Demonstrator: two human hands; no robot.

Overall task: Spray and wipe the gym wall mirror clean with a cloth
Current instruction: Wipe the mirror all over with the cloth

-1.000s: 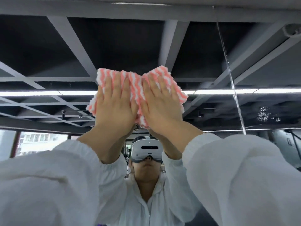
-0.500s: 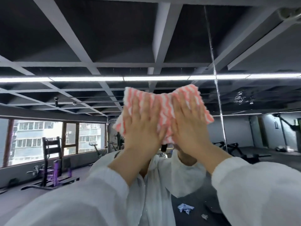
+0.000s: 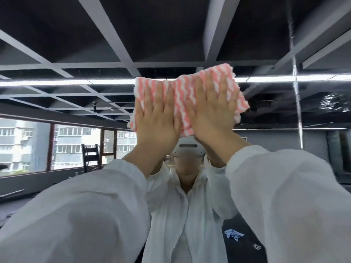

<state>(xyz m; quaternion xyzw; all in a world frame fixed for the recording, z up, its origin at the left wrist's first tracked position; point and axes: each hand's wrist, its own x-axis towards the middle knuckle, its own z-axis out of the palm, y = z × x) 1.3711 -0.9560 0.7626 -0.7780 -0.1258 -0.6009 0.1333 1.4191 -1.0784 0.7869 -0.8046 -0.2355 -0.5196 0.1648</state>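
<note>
Both flat hands, left hand [image 3: 157, 126] and right hand [image 3: 212, 118], press the cloth [image 3: 182, 103] against the mirror [image 3: 284, 168], fingers spread for even pressure.

A: How many cloths are seen against the mirror [image 3: 313, 168]?
B: One pink-and-white striped cloth [image 3: 182, 95] is counted, pressed flat by two hands: the left hand [image 3: 157, 120] and the right hand [image 3: 212, 114].
A: And sleeves?
B: Two white sleeves are counted, the left sleeve [image 3: 85, 215] and the right sleeve [image 3: 284, 196].
A: What is counted in the reflection?
B: One white headset [image 3: 188, 150], one long light strip [image 3: 284, 78], one dark machine [image 3: 90, 154] by the windows, and one blue crumpled rag [image 3: 234, 234] on the floor. One vertical seam [image 3: 296, 88] is seen in the glass.
</note>
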